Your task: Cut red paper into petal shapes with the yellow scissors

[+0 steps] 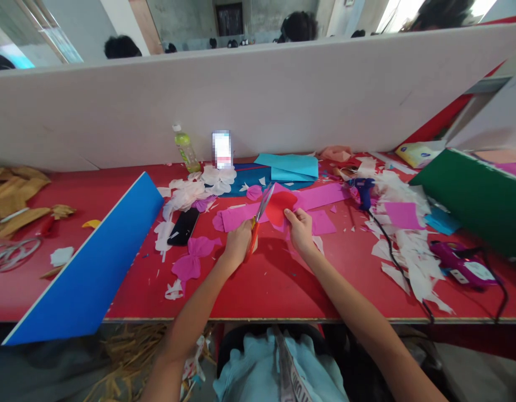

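My left hand (238, 242) is closed on the orange handles of a pair of scissors (261, 215), whose blades point up and away over the red table (274, 279). My right hand (299, 229) pinches a red piece of paper (279, 205) by its lower edge, right beside the blades. Pink paper strips (320, 196) lie under and behind the red piece. A pink paper bow (193, 258) lies left of my left hand.
A black phone (183, 226), white paper flowers (211, 181), a green bottle (186, 148) and cyan sheets (289, 166) sit further back. A blue board (94, 262) slants at left. A blue glue gun (363, 190), white scraps, a purple tool (461, 262) and a green board (471, 201) are at right.
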`<state>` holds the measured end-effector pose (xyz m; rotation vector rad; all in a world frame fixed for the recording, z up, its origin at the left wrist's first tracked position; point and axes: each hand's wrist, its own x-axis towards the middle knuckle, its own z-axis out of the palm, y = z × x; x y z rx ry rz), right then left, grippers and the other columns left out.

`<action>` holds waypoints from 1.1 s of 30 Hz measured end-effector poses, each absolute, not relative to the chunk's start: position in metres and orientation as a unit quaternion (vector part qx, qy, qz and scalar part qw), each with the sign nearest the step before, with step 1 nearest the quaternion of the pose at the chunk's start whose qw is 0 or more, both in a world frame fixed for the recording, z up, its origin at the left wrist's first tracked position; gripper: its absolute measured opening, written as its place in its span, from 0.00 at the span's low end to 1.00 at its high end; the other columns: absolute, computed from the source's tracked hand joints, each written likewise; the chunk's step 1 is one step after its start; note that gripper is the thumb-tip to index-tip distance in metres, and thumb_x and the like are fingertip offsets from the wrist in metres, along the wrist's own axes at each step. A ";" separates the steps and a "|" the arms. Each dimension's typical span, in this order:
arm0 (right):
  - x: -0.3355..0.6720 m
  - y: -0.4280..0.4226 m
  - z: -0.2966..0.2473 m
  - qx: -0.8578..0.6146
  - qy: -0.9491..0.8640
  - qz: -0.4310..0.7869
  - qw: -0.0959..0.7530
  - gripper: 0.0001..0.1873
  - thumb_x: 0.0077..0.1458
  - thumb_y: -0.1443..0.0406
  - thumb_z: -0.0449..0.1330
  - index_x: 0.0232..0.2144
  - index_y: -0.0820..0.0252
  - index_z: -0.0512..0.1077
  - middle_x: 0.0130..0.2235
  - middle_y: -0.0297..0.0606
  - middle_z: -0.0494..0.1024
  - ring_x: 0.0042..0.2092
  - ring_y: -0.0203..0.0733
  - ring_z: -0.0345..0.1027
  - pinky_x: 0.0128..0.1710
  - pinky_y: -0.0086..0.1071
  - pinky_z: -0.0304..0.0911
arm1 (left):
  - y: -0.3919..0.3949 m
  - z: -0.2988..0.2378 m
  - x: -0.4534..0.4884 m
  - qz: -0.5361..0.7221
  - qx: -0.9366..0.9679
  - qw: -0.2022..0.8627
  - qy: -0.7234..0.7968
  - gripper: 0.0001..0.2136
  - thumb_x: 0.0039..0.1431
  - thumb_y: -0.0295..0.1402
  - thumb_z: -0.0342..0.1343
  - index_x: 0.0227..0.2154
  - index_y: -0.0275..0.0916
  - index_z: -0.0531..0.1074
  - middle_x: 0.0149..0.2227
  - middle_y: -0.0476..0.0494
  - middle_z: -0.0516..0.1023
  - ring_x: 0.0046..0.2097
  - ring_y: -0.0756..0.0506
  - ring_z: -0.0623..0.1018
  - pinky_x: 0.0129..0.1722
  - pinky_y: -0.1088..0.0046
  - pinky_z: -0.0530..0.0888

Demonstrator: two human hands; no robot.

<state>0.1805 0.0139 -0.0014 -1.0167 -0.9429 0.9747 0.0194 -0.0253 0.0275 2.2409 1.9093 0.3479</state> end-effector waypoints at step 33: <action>0.190 0.024 -0.009 -0.435 -0.442 0.428 0.658 0.13 0.44 0.57 0.59 0.20 0.60 0.63 0.21 0.28 0.60 0.24 0.31 0.51 0.24 0.26 0.48 | -0.015 0.017 0.007 0.130 0.780 0.077 0.608 0.12 0.59 0.35 0.42 0.36 0.37 0.68 0.33 0.40 0.77 0.36 0.43 0.76 0.30 0.72 0.66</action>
